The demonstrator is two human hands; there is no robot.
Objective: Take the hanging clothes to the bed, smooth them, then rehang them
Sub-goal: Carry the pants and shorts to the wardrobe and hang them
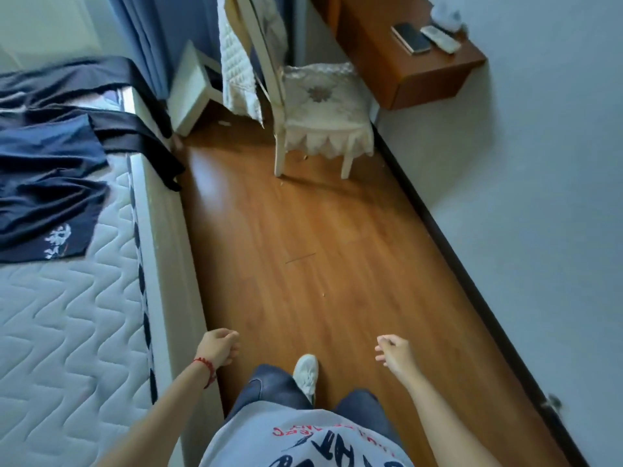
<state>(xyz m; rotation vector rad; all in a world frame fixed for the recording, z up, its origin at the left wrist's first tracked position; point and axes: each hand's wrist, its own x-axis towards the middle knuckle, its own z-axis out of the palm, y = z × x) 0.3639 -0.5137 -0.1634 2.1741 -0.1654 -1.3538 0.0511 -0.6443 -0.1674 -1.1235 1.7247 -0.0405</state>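
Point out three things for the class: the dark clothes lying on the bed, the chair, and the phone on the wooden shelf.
dark clothes [50,183], head view, on the middle of the navy fabric.
chair [323,106], head view, on the seat cushion.
phone [412,38], head view, on its screen.

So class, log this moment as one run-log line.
left hand: empty | right hand: empty | dark navy clothes: on quilted white mattress | stage: walking

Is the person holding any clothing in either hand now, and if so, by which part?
Nothing is held. The left hand and the right hand hang loosely curled over the floor; the dark clothes lie on the bed.
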